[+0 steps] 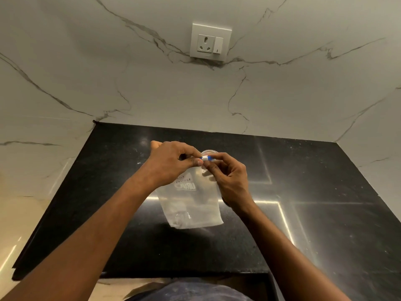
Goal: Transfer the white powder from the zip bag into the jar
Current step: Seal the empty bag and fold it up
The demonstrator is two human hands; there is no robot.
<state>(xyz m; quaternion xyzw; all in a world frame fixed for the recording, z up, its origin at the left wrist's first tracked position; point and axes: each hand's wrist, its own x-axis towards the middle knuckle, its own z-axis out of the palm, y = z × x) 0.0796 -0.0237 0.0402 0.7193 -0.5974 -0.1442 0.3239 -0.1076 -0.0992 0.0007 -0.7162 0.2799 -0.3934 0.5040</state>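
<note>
My left hand (171, 162) is pinched shut, thumb and forefinger clamped on the top edge of the zip bag (191, 205) just left of its slider. My right hand (227, 172) meets it from the right, thumb and forefinger closed on the small blue-and-white slider (206, 158), the other fingers curled loosely and spread a little. The two hands nearly touch at the bag's mouth.

The zip bag hangs down from that grip toward me, clear plastic, mostly flat and see-through, with dark handwriting and a white printed logo near its top left. Its lower edge sits over the bench (325, 192), and I see only a thin whitish haze and some crumpling near the bottom; how much powder is in it I cannot tell.

Just beyond my fingers, on the far side, the round rim of the jar (209, 152) peeks out, mostly hidden behind the hands.

The bench is black, speckled and glossy. Behind it rises a white veined marble wall (108, 83) with a socket and switch plate (210, 42).
</note>
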